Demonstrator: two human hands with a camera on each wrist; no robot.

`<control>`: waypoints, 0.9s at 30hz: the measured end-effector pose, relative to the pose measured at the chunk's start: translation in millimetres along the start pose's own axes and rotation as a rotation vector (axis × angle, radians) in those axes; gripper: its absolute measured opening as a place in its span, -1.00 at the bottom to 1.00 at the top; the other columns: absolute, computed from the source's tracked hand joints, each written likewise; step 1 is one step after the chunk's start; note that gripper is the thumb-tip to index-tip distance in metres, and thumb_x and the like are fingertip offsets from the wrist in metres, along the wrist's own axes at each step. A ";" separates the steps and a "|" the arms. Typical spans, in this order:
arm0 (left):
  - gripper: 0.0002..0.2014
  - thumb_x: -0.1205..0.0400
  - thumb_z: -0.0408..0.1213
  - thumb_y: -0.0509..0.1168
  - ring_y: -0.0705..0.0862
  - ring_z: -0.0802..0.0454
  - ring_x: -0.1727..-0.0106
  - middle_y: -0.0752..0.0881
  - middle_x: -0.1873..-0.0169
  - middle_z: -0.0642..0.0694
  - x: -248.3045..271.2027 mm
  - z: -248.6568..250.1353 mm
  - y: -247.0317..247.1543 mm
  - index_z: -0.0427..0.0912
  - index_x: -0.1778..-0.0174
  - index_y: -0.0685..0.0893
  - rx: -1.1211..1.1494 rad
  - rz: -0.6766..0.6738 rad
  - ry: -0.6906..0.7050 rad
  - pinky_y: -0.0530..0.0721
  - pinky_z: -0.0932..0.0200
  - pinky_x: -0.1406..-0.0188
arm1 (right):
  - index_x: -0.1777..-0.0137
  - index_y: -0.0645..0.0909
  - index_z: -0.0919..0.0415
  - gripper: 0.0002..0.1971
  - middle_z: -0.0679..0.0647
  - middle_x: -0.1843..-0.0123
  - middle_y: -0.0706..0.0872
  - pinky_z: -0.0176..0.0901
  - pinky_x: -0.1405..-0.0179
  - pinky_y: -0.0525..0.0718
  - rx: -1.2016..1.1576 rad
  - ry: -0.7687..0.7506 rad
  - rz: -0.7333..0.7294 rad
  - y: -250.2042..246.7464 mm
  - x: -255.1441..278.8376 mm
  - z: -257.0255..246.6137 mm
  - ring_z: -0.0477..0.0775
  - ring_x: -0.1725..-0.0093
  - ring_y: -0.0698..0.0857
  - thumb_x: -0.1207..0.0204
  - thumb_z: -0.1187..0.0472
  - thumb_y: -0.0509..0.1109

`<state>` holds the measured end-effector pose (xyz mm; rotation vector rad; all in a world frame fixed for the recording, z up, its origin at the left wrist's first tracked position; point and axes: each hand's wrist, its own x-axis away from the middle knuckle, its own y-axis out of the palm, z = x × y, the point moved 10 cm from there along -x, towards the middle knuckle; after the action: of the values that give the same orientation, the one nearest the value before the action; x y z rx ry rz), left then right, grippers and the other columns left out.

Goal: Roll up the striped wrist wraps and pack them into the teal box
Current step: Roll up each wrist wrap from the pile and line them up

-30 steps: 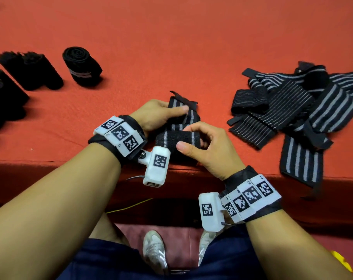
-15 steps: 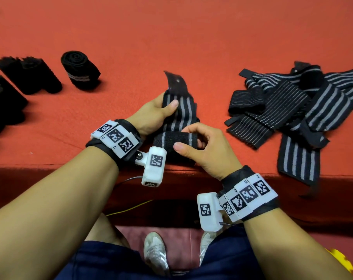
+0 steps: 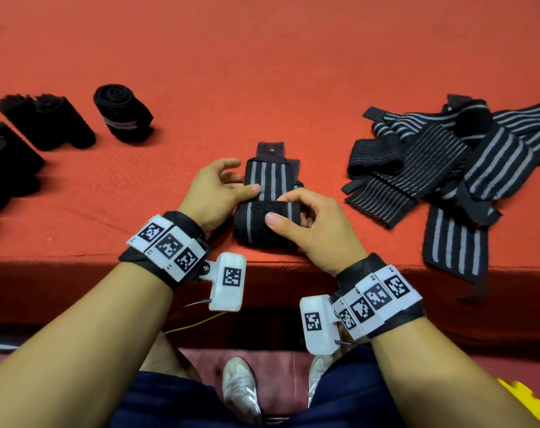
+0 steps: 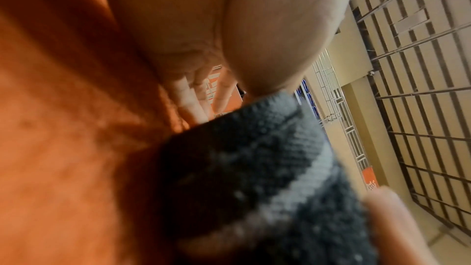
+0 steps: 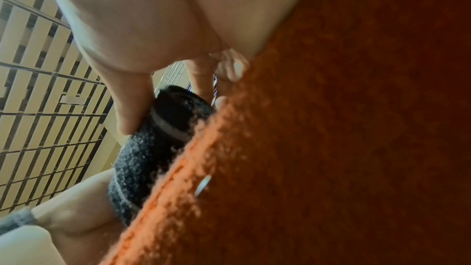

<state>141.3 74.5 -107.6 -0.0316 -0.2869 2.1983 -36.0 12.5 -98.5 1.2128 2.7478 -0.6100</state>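
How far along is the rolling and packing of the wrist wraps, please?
Done: several rolled wraps sit far left on the table. In hand: the left hand and right hand hold a striped wrap, partly rolled, its tail flat. Left: the loose pile at right, then packing; no teal box is in view.

Leftmost black roll (image 3: 9, 162) partly off-frame.
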 end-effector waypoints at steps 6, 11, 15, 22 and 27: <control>-0.55 -0.45 -0.46 0.61 0.77 0.23 0.35 0.74 0.33 0.08 -6.3 -4.5 0.0 -0.28 -0.24 0.68 -0.050 -0.022 -0.019 0.73 0.23 0.23 | -0.01 0.74 0.09 -0.75 -0.26 0.32 0.64 -0.46 0.29 0.44 -0.018 -0.003 -0.009 0.6 0.3 -1.0 -0.28 0.38 0.56 -0.45 0.01 0.65; -0.59 -0.47 -0.55 0.57 0.76 0.11 0.32 0.73 0.31 -0.01 -13.3 -0.4 4.0 -0.21 -0.18 0.66 -0.091 -0.057 -0.003 0.76 0.10 0.17 | -0.02 0.74 0.15 -0.75 -0.43 0.42 0.60 -0.53 0.33 0.45 -0.007 -0.012 -0.008 -0.3 0.6 -1.6 -0.33 0.38 0.58 -0.43 0.09 0.67; -0.69 -0.58 -0.51 0.49 0.76 0.02 0.24 0.77 0.22 -0.11 -19.8 1.0 7.2 -0.31 -0.22 0.65 -0.085 -0.079 -0.007 0.75 0.04 0.16 | -0.02 0.73 0.15 -0.75 -0.45 0.42 0.59 -0.53 0.33 0.46 -0.007 -0.015 -0.013 -0.1 1.2 -3.2 -0.34 0.38 0.58 -0.43 0.10 0.67; -0.88 -0.69 -0.53 0.32 0.71 0.17 0.33 0.67 0.21 -0.08 -13.5 14.3 8.8 -0.23 0.02 0.66 0.061 -0.060 0.093 0.65 0.29 0.44 | -0.03 0.74 0.16 -0.75 -0.36 0.40 0.60 -0.53 0.33 0.45 -0.019 -0.015 -0.020 0.3 2.2 -4.7 -0.34 0.38 0.57 -0.44 0.10 0.67; -0.81 -0.74 -0.50 0.25 0.68 0.16 0.32 0.75 0.23 0.03 -14.5 17.0 13.6 -0.11 0.04 0.61 0.091 -0.091 0.117 0.58 0.29 0.48 | -0.02 0.73 0.14 -0.76 -0.40 0.40 0.60 -0.51 0.32 0.45 -0.013 -0.010 -0.026 1.4 2.1 -4.6 -0.32 0.37 0.57 -0.46 0.09 0.66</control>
<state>137.1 51.8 -95.2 -0.0944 -0.1209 2.1079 -36.0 16.6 -95.2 1.1699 2.7591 -0.5977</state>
